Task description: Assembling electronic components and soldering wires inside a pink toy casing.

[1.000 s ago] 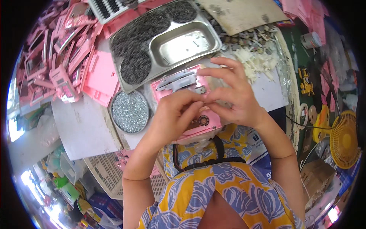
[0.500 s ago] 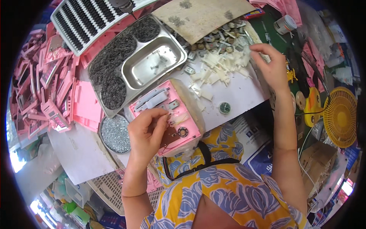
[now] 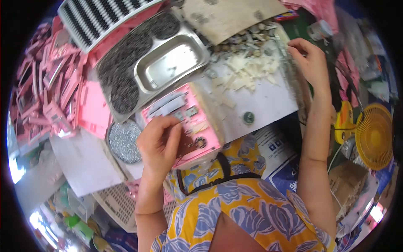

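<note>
My left hand (image 3: 159, 143) is closed in a pinch above a pink plastic casing (image 3: 209, 133) in front of me; whatever its fingertips hold is too small to make out. In the casing lie a grey-white battery holder (image 3: 167, 106), a small circuit piece (image 3: 191, 111), a brown board (image 3: 187, 146) and a round black part (image 3: 200, 143). Off to the right, my right hand (image 3: 312, 65) is raised beside the table's right edge. Its thumb and forefinger come close together, and anything between them cannot be seen. White plastic pieces (image 3: 247, 72) are heaped to the left of it.
A metal tray (image 3: 205, 63) full of dark screws stands behind the casing, with a round dish of silvery screws (image 3: 124, 142) at its left. Pink casings (image 3: 54, 84) pile up far left. A small green-topped container (image 3: 248, 117) sits near the front edge; a yellow fan (image 3: 375, 136) is at right.
My right hand has drawn a little to the right, away from the white pieces, its thumb and forefinger closer together. My left hand stays over the casing, shifted slightly left.
</note>
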Action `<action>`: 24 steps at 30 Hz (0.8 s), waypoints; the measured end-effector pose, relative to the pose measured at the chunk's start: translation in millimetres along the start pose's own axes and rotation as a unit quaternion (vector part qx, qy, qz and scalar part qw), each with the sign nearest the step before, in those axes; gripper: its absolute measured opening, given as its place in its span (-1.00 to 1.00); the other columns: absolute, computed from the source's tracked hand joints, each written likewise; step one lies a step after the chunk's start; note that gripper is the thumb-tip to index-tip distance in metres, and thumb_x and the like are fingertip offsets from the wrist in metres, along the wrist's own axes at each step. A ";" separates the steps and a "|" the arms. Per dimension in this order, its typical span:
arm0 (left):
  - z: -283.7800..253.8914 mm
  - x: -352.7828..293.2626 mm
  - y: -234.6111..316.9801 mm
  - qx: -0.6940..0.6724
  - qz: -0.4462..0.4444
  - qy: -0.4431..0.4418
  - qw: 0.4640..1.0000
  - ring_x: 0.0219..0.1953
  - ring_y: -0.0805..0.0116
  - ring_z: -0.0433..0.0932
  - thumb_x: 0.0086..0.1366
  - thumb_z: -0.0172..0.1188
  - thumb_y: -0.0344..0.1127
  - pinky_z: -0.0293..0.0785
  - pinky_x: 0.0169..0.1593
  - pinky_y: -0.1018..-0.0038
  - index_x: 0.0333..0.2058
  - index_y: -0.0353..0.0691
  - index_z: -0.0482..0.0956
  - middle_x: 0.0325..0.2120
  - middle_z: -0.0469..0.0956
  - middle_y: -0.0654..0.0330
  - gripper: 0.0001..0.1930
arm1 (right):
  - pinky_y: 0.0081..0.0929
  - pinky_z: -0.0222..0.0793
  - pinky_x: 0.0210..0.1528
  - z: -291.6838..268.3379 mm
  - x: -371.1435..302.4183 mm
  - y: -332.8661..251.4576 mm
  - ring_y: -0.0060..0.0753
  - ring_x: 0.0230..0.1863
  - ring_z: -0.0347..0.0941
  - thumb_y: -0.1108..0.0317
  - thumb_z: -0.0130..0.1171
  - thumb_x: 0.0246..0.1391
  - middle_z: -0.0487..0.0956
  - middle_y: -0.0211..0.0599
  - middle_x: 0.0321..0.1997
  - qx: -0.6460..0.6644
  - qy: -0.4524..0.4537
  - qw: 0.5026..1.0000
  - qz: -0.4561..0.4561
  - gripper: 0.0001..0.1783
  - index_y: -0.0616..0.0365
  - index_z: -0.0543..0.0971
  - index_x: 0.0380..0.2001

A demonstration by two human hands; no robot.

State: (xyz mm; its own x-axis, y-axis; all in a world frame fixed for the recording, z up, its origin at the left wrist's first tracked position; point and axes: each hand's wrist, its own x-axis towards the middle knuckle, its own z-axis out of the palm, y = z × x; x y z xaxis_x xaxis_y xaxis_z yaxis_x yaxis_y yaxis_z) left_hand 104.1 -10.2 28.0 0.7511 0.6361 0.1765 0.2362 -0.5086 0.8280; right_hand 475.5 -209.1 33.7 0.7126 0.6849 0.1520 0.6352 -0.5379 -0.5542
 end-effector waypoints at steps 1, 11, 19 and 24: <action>-1.1 3.4 3.4 0.014 0.012 -0.002 1.000 -0.48 0.32 0.57 0.20 0.32 -0.57 0.48 -0.36 0.48 -0.32 -0.30 0.64 -0.45 0.62 0.13 -0.91 | -0.57 0.44 -0.16 3.3 -4.0 -1.3 -0.63 -0.28 0.54 0.39 0.28 0.19 0.66 -0.38 -0.34 0.021 -0.006 1.000 0.001 -0.80 0.29 0.65 -0.18; -1.7 -4.9 -8.2 -0.044 -0.003 -0.003 0.999 -0.43 0.47 0.56 0.26 0.26 -0.61 0.48 -0.33 0.58 -0.27 -0.36 0.63 -0.37 0.62 0.16 -0.92 | -0.52 0.51 -0.17 10.1 18.4 -19.4 -0.49 -0.29 0.65 0.35 0.32 0.15 0.73 -0.28 -0.32 0.037 0.012 0.999 -0.037 -0.77 0.24 0.67 -0.17; -4.4 -14.3 -13.1 -0.112 -0.088 -0.016 0.990 -0.39 0.51 0.59 0.39 0.18 -0.57 0.53 -0.25 0.59 -0.19 -0.42 0.57 -0.36 0.60 0.17 -0.94 | -0.50 0.50 -0.20 -4.1 5.7 -13.3 -0.49 -0.34 0.63 0.34 0.30 0.15 0.71 -0.22 -0.38 0.037 0.071 0.997 0.003 -0.80 0.24 0.68 -0.22; 1.1 -9.5 -11.8 -0.198 -0.134 -0.006 0.971 -0.35 0.49 0.60 0.43 0.18 -0.51 0.57 -0.20 0.56 -0.14 -0.43 0.56 -0.33 0.64 0.14 -0.90 | -0.57 0.48 -0.22 -6.9 -48.5 -3.7 -0.57 -0.33 0.60 0.37 0.30 0.17 0.70 -0.30 -0.37 0.070 0.103 0.991 0.048 -0.82 0.25 0.70 -0.23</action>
State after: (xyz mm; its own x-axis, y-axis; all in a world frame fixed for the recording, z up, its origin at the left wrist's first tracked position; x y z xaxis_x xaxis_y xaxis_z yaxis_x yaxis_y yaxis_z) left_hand 94.8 -10.9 15.9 0.7023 0.7075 -0.0783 0.1703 -0.0603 0.9835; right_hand 440.7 -243.6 33.9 0.8222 0.5116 0.2494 0.5248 -0.5119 -0.6801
